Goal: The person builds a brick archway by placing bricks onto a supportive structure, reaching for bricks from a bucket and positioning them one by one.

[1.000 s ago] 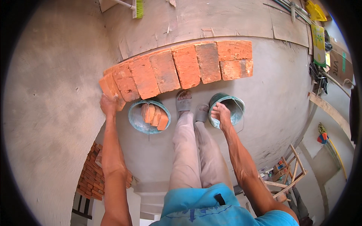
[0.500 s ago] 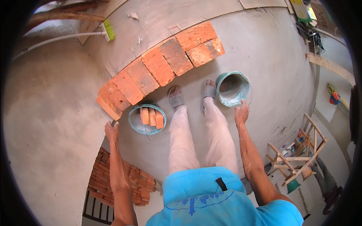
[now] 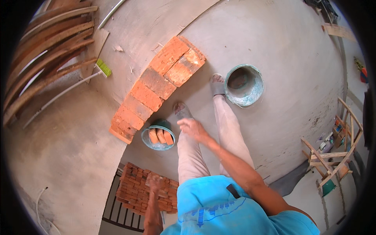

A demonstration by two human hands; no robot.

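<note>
The brick bucket (image 3: 159,147) lies left of my nearer, half-open, empty right hand (image 3: 191,128). My left hand (image 3: 154,182), blurred, I can't tell.

You're on an apparent building site: bare grey cement floor (image 3: 290,102), stacked orange-red clay bricks (image 3: 132,186) at lower left, long brown wooden beams (image 3: 58,41) at upper left of the frame.

Floor (image 3: 297,74) open right of right bucket (image 3: 255,89). Brick row (image 3: 152,89) bars way beyond left bucket (image 3: 162,123); bricks (image 3: 160,136) partly block its mouth, inner depth uncertain.
</note>
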